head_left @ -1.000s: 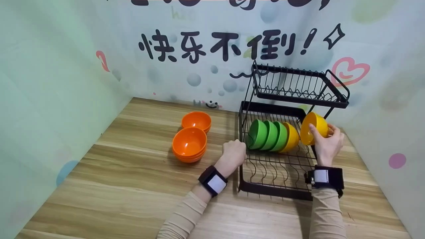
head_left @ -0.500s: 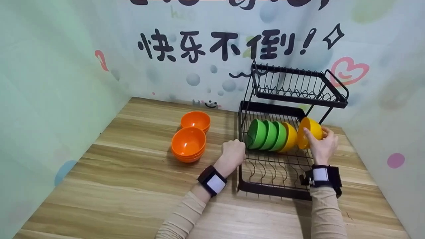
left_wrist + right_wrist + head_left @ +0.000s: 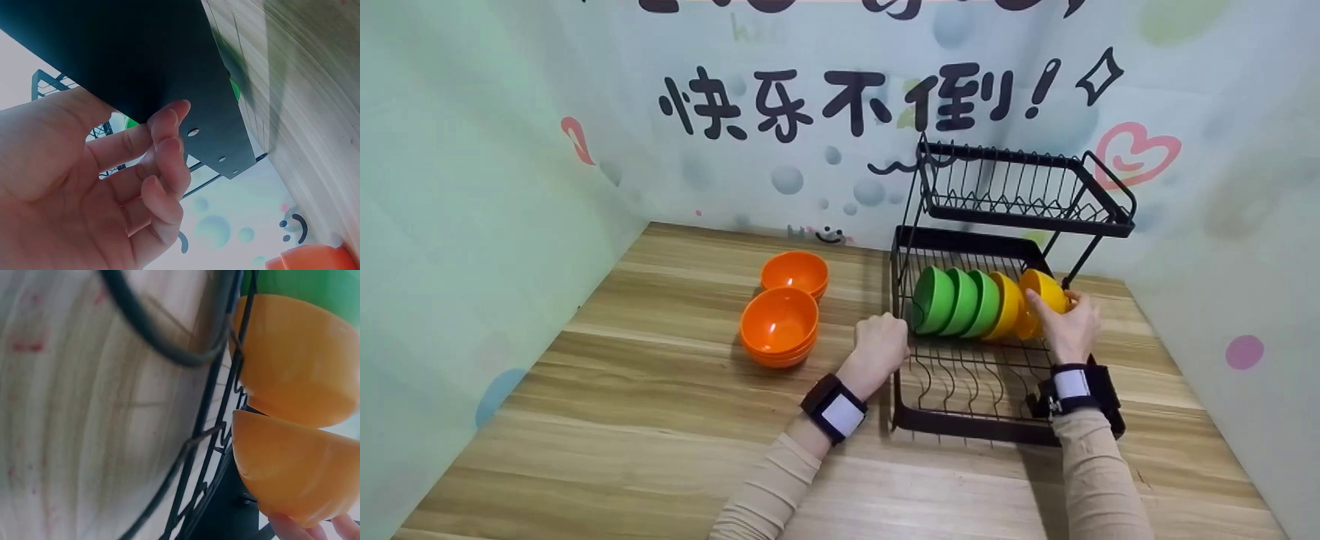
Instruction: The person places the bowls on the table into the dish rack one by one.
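My right hand [image 3: 1072, 328] grips a yellow bowl [image 3: 1045, 286], thumb at the rim and fingers behind its base. That bowl stands on edge in the lower tier of a black two-tier dish rack [image 3: 982, 426]. Beside it, another yellow bowl [image 3: 1006, 306] leans in a row with several green bowls [image 3: 934, 300]. In the right wrist view, the held yellow bowl [image 3: 298, 467] sits close to the other yellow bowl [image 3: 298, 354]. At the rack's left side, my left hand [image 3: 879, 345] holds the frame; the left wrist view shows its curled fingers [image 3: 166, 140] against the black side panel [image 3: 214, 95].
Two stacks of orange bowls, a front stack [image 3: 778, 322] and a back stack [image 3: 795, 271], stand on the wooden table [image 3: 660, 382] left of the rack. The rack's upper tier [image 3: 1020, 217] overhangs the back. Printed cloth walls [image 3: 615, 90] enclose the table.
My right hand has lowered the yellow bowl and brought it left, from beside the rack's right edge into the row. The left hand has kept its place on the rack.
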{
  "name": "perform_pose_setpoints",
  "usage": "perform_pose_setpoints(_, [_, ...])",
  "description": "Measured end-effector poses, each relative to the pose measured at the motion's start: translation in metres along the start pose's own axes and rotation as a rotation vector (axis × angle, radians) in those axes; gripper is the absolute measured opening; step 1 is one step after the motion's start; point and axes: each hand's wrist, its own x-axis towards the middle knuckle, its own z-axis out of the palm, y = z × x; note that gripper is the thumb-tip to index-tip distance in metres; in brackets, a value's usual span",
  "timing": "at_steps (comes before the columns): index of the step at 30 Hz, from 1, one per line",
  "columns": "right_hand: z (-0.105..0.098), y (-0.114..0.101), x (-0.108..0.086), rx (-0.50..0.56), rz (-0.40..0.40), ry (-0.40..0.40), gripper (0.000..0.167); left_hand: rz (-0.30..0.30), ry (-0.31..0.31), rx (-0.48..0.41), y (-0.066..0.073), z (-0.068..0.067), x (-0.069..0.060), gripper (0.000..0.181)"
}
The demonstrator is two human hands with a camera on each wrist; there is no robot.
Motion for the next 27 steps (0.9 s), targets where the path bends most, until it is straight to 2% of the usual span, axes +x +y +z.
perform_pose_setpoints(5, [0.0036,0.0014,-0.0016,-0.023,-0.027,0.019,0.076,0.001,0.002,0.001,0.0001,-0.0001,-0.001,0.014])
perform_pose_setpoints(9, [0.0062,0.0024,-0.0025,-0.003,-0.042,0.027,0.074,0.005,0.002,0.006,0.0002,0.0002,-0.0015,0.014])
perform_pose_setpoints(13, [0.0081,0.0026,-0.0025,0.018,-0.024,0.008,0.075,0.005,0.007,0.003,-0.0003,0.0013,-0.0011,0.014])
perform_pose_setpoints(20, [0.0096,0.0036,-0.0019,0.035,-0.008,-0.029,0.077,0.004,-0.019,-0.013,-0.0014,0.0017,0.001,0.012])
perform_pose_setpoints(27, [0.0094,0.004,-0.002,0.041,0.005,-0.059,0.078,0.011,0.004,-0.011,-0.0011,0.0019,0.0008,0.011])
